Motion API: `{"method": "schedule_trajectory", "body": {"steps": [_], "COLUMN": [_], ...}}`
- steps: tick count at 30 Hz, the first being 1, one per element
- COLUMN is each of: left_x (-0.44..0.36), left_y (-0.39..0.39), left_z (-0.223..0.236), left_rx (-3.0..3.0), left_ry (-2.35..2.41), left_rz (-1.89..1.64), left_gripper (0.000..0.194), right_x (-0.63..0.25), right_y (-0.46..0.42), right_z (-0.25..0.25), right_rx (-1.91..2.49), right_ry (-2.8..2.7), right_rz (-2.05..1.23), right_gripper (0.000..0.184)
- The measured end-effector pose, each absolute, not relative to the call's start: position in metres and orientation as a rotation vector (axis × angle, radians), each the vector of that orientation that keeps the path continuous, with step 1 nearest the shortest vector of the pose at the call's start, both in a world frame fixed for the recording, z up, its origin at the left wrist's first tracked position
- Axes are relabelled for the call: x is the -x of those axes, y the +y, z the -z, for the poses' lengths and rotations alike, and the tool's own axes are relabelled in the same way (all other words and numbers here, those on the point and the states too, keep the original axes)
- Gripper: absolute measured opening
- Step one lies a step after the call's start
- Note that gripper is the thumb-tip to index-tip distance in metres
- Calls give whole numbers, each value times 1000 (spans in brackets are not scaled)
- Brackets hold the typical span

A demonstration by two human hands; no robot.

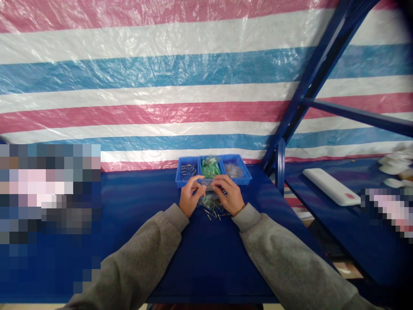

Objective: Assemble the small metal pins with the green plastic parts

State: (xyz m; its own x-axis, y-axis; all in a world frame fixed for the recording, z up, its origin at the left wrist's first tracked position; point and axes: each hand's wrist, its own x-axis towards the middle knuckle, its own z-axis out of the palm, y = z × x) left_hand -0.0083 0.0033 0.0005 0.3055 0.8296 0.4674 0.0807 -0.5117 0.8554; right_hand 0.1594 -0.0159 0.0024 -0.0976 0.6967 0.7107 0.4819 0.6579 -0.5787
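Where the blue table (pixel 206 267) ran down to its near edge, its surface spread between the two forearms and out beyond the left one, though pixelation hid the far left. On the right, the table's side edge slanted past the right forearm, with a gap between it and a second blue table (pixel 377 249). Ahead, a blue tray (pixel 245 181) stood just beyond the fingers, near the back edge, and limited the forward reach.

Both arms, in grey sleeves, stretched forward and converged. The left hand (pixel 190 196) and the right hand (pixel 230 196) faced each other, fingers bent, pinching a small clear plastic bag (pixel 206 182) between their fingertips; its finer details were too small to tell. The bag was in front of the tray's middle compartment, above a loose pile of thin metal pieces (pixel 211 203) on the table.

The tray's three compartments held more metal pieces at left, green packets (pixel 209 165) in the middle and clear plastic items (pixel 234 171) at right. A striped sheet (pixel 161 69) hung behind, crossed by a blue metal frame (pixel 309 86). A white oblong object (pixel 332 187) lay on the second table.
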Motion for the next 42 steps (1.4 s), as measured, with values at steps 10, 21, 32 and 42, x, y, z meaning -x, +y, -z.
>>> {"method": "schedule_trajectory", "body": {"steps": [10, 21, 32, 42], "left_x": [5, 5, 6, 4], "left_y": [6, 3, 4, 4], "left_z": [-3, 1, -8, 3], "left_rx": [-1987, -1684, -2046, -1726], "left_ry": [923, 861, 917, 898], "left_rz": [-1421, -1306, -1447, -1343], "left_gripper": [19, 32, 18, 33], "right_x": [-158, -160, -158, -159], "right_y": [-16, -17, -16, -19], "right_z": [3, -3, 2, -3], "right_rx": [1039, 942, 1059, 924], "right_ry": [-1599, -1782, -1614, -1800], "right_rz": [-481, -233, -357, -262], "right_gripper": [15, 18, 15, 24]}}
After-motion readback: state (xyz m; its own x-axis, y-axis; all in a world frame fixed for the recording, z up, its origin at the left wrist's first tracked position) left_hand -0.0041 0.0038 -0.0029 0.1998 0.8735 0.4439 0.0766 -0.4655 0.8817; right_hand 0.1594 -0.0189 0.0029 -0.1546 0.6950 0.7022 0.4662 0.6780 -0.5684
